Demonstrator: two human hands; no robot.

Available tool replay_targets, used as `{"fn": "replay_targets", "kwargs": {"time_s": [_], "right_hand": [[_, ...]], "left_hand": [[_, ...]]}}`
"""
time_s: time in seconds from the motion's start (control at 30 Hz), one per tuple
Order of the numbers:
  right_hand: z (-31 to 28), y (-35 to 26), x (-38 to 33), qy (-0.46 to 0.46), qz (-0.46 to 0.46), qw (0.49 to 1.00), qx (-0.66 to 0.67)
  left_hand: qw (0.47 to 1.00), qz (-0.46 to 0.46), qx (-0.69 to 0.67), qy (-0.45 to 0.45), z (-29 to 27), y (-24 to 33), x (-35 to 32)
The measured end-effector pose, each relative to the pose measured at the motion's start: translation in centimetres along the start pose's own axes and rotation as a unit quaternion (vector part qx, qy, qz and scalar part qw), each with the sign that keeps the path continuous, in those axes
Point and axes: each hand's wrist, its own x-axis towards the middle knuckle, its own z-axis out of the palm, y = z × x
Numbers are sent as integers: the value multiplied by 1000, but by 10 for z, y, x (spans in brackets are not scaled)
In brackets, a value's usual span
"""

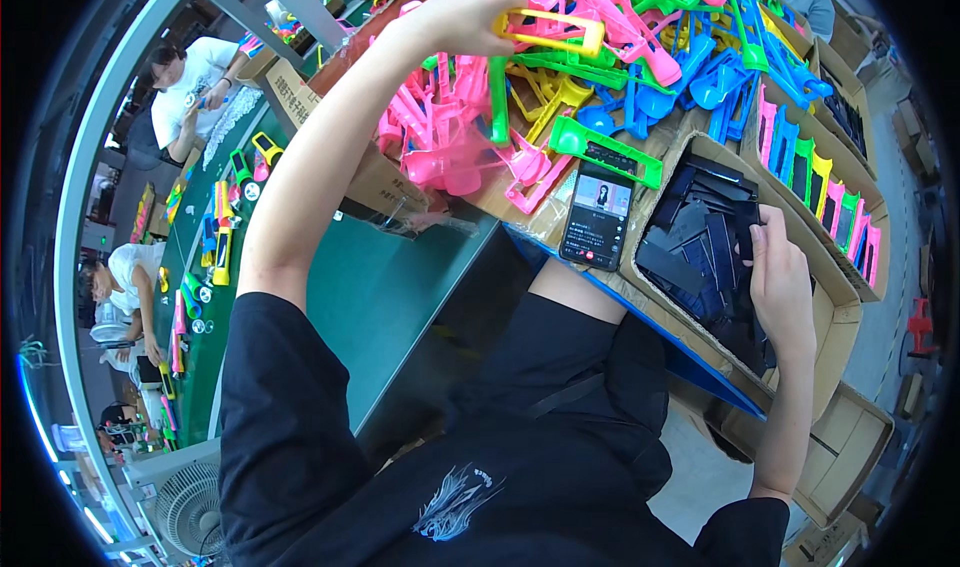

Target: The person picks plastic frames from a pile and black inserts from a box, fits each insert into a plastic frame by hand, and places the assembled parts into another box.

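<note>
My left hand reaches over the heap of coloured plastic parts at the top, its fingers closed on a yellow plastic frame. Pink frames, blue frames and green ones lie jumbled below and beside it. At the right, my right hand is over a cardboard box of flat black strips. Its fingers pinch a black strip at the box's far side. A green frame lies at the near edge of the heap, overlapping the phone's top.
A lit phone rests between heap and box. Right of the box, another carton holds a row of coloured frames. A green table stands at left; co-workers sit beyond a metal post. A fan is at lower left.
</note>
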Motion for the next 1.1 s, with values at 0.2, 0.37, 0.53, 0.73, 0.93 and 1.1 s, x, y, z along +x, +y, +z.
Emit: {"fn": "replay_targets", "kwargs": {"time_s": [0.2, 0.37, 0.53, 0.73, 0.93, 1.1], "right_hand": [[1, -4, -14, 63, 29, 970, 232], [-3, -16, -54, 66, 35, 966, 247], [28, -37, -104, -33, -29, 891, 453], [105, -54, -147, -94, -1, 823, 560], [125, -63, -149, -59, 47, 873, 481], [140, -66, -151, -129, 56, 887, 439]], "left_hand": [[992, -76, -73, 62, -47, 79, -43], [951, -127, -274, -72, -62, 177, -121], [809, -59, -556, -182, 3, 255, -197], [810, -136, -540, -183, 55, 305, -224], [838, -140, -498, -172, 58, 300, -223], [723, -179, -635, -206, 52, 287, -217]]}}
